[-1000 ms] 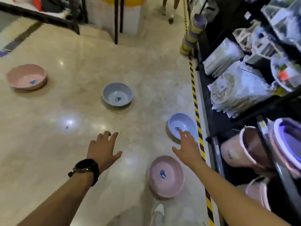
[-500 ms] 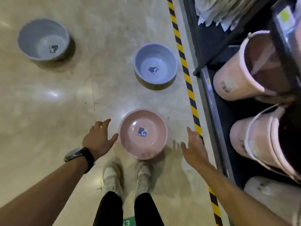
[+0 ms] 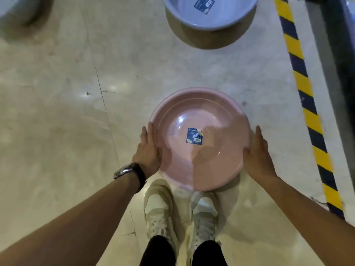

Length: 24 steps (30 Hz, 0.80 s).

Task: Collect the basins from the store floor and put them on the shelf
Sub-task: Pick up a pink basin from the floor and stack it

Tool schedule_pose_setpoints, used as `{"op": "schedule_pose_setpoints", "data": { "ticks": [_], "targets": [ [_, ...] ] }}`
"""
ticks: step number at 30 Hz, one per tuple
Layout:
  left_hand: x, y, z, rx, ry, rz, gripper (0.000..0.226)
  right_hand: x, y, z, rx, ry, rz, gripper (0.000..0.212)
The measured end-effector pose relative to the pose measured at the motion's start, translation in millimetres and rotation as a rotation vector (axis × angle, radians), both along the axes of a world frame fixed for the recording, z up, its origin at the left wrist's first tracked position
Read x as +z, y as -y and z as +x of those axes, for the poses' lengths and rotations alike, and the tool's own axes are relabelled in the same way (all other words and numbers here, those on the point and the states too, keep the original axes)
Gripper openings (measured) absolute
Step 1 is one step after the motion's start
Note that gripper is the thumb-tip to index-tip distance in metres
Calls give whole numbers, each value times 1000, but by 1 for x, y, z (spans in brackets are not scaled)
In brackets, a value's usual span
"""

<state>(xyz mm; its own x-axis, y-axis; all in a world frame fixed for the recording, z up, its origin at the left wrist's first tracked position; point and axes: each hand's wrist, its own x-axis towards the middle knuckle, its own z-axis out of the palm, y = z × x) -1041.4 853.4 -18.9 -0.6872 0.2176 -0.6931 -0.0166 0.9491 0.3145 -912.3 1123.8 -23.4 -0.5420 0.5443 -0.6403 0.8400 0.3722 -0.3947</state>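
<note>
A round pink basin (image 3: pixel 215 162) with a blue label inside rests on the polished floor just in front of my feet. My left hand (image 3: pixel 148 150), with a watch on the wrist, presses flat against its left rim. On the opposite side, my right hand (image 3: pixel 256 154) lies against the right rim. The fingers of both hands are straight along the basin's sides. A light blue basin (image 3: pixel 211 18) stands further ahead at the top. The edge of a grey basin (image 3: pixel 17 14) shows at the top left.
A yellow-and-black striped tape line (image 3: pixel 307 120) runs along the floor on the right, beside the dark base of the shelf unit (image 3: pixel 343 60). My two white shoes (image 3: pixel 163 214) stand right behind the pink basin. Pale floor stretches to the left.
I have bent lower over the pink basin, so it fills more of the view. Both hands moved inward from open air and now touch its left and right rim.
</note>
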Motion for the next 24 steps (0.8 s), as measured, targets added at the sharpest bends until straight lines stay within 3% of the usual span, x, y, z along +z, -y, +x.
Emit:
{"op": "schedule_pose_setpoints", "data": {
  "ticks": [2,5,10,12,18,24],
  "targets": [
    [-14,3,5,154,19,65,83,-16,4,3,15,2,-35,73],
    [-11,10,10,215,-6,94,80,-14,10,6,-7,-9,-3,72],
    [33,21,6,331,-105,174,59,42,28,-11,-111,-166,71,55],
    [66,26,0,340,-124,247,52,77,32,-25,-139,-225,92,51],
    [205,54,-31,394,-242,375,64,214,44,-82,-162,-342,48,47],
    [335,85,-48,463,-415,435,57,347,67,-120,-25,-463,26,48]
  ]
}}
